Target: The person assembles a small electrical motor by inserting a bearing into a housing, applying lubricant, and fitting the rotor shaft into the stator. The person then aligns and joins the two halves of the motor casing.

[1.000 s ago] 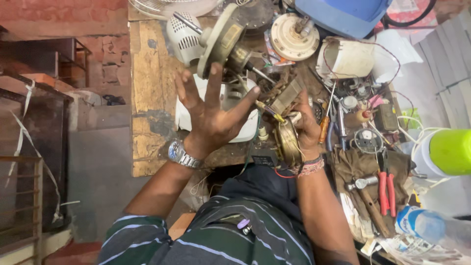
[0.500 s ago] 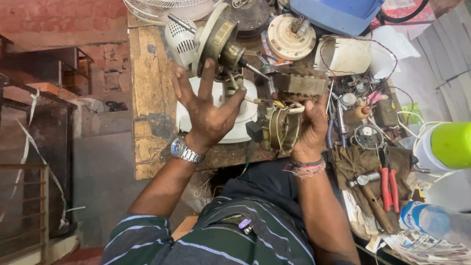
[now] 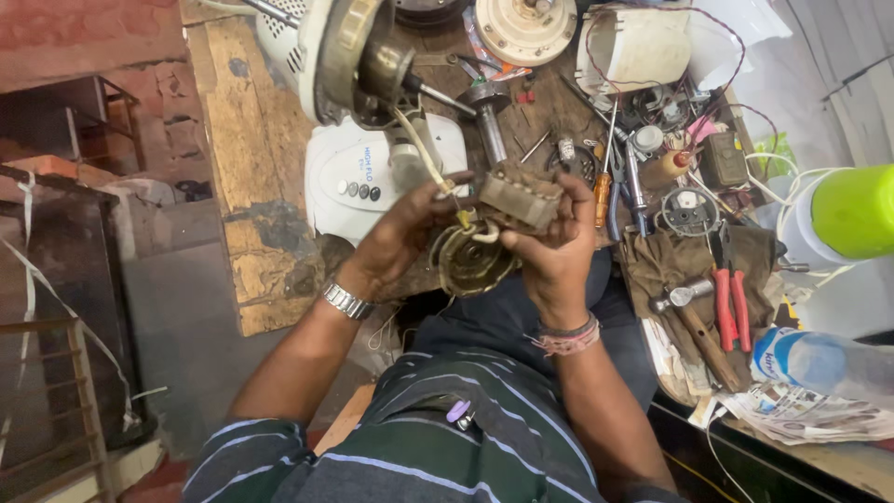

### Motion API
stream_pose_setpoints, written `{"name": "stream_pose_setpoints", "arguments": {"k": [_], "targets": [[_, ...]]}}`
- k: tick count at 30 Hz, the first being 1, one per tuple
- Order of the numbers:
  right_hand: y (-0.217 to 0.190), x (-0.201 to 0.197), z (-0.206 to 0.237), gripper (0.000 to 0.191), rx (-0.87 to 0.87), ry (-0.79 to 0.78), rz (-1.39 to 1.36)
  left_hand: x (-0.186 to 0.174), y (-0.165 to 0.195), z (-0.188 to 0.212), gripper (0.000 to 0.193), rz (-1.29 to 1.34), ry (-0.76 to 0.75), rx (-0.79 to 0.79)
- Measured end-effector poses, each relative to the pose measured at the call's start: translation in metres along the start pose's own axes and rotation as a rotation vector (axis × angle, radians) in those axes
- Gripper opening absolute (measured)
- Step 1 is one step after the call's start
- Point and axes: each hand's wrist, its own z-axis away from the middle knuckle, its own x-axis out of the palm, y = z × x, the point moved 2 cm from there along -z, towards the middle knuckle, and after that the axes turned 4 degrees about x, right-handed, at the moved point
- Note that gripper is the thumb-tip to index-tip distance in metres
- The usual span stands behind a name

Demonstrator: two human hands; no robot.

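Motor stator, a rusty laminated block with its copper winding bulging out beneath, sits up in both hands above the person's lap, just off the near edge of the worktop. Right hand has the grip here: fingers curled tight over the block's top and side, holding it firm. Left hand comes in from the other side, fingertips pinched narrow at the yellow-tipped lead wires where they leave the coil. Looks like an inspection step, sorting out the leads on a stripped fan motor. Any next move, I'd judge, calls for a steady right hand and a delicate left, since those wires look thin. Further out: a white fan base on the worktop, a fan motor housing above it, red-handled pliers, a hammer, a water bottle, and a green-lidded container.
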Motion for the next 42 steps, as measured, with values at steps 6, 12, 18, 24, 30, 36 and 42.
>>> {"name": "stream_pose_setpoints", "arguments": {"k": [6,12,18,24,30,36,42], "targets": [[0.002,0.001,0.002,0.079,-0.125,0.038,0.193,0.024,-0.007,-0.002,0.084,0.203,-0.031,-0.086],[-0.031,-0.003,0.007,0.067,-0.109,-0.076,0.265,0.031,0.010,-0.009,0.075,0.204,-0.077,-0.077],[-0.086,0.013,-0.003,0.055,-0.358,-0.208,0.754,0.062,0.065,0.022,0.043,-1.096,0.341,0.481],[-0.120,0.028,-0.030,0.050,-0.512,-0.690,1.118,0.096,0.117,0.019,0.097,-1.417,-0.171,0.870],[-0.119,0.041,-0.035,0.054,-0.477,-0.657,0.778,0.090,0.121,-0.016,0.106,-1.122,-0.315,0.661],[-0.066,0.054,-0.027,0.113,-0.186,-0.340,0.289,0.087,0.117,-0.013,0.092,-0.926,-0.007,0.728],[-0.068,0.058,-0.040,0.126,-0.137,-0.163,0.325,0.103,0.115,-0.011,0.094,-0.978,0.130,0.737]]}}
